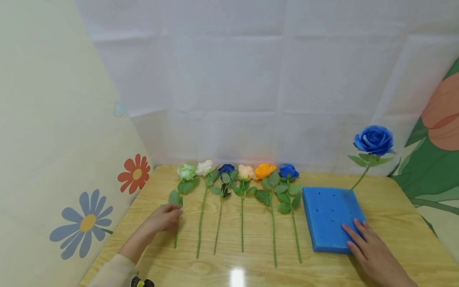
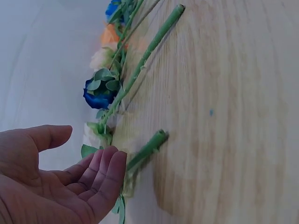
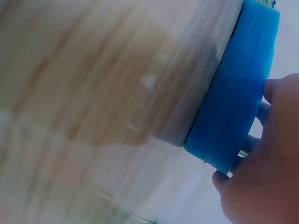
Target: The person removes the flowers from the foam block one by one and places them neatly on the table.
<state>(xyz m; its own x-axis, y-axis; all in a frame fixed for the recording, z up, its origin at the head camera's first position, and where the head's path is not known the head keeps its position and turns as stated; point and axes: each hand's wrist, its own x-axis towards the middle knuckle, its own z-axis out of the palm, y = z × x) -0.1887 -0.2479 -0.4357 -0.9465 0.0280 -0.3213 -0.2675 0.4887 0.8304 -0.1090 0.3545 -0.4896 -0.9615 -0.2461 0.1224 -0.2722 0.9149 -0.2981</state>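
Note:
At the far left of the flower row, my left hand is at the stem of a pale green rose. In the left wrist view its thumb stands apart from the loosely bent fingers, and the stem shows just beyond the fingertips, not gripped. My right hand rests with spread fingers on the right front part of a blue foam block dotted with small holes. One blue rose stands in the block's back right area, leaning slightly right.
Right of the green rose lie a white rose, a dark blue rose, a peach rose, an orange rose and a blue rose, stems toward me. A white cloth hangs behind the wooden table.

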